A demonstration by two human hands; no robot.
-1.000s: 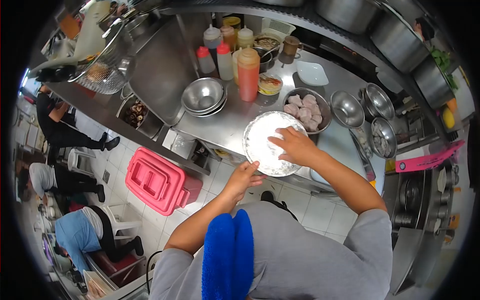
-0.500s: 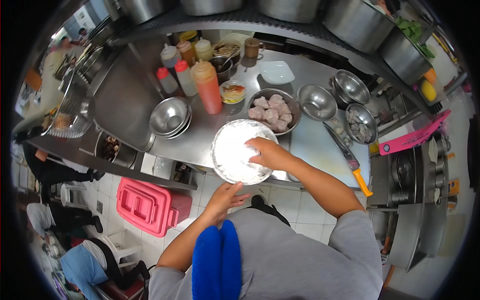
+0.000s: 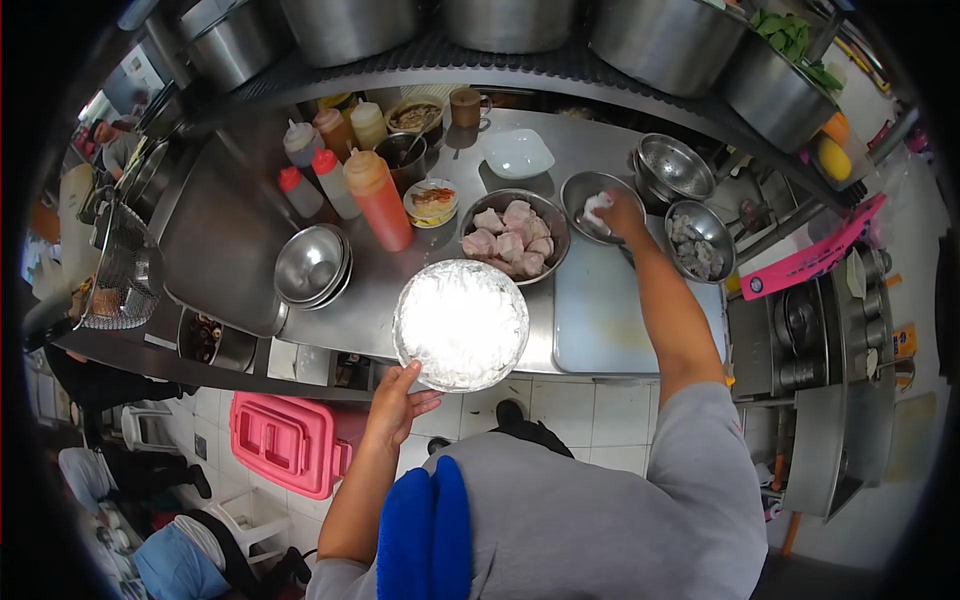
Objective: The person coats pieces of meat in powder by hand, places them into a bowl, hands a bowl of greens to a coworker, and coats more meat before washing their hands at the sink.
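Observation:
My left hand (image 3: pixel 398 402) grips the near rim of a round bowl of white powder (image 3: pixel 461 325), thumb on the edge, holding it at the counter's front edge. My right hand (image 3: pixel 624 214) is over a steel bowl (image 3: pixel 577 187), with its fingers closed on a white powder-coated lump (image 3: pixel 597 207). Whether the lump touches the bowl I cannot tell. Between the two hands stands a steel bowl of raw meat pieces (image 3: pixel 512 238). Below my right forearm lies a white cutting board (image 3: pixel 600 320). The forearm hides most of the knife there.
Squeeze bottles (image 3: pixel 378 205) and stacked steel bowls (image 3: pixel 312 268) stand on the left. A white dish (image 3: pixel 518 154) sits farther back. At right is a bowl of greyish pieces (image 3: pixel 698 245). Large pots (image 3: pixel 350 25) line the overhead shelf. A pink lidded bin (image 3: pixel 285 443) is on the floor.
My right hand has left the powder bowl and moved right to the steel bowl, carrying the white lump. My left hand and the powder bowl have shifted slightly left and down in view.

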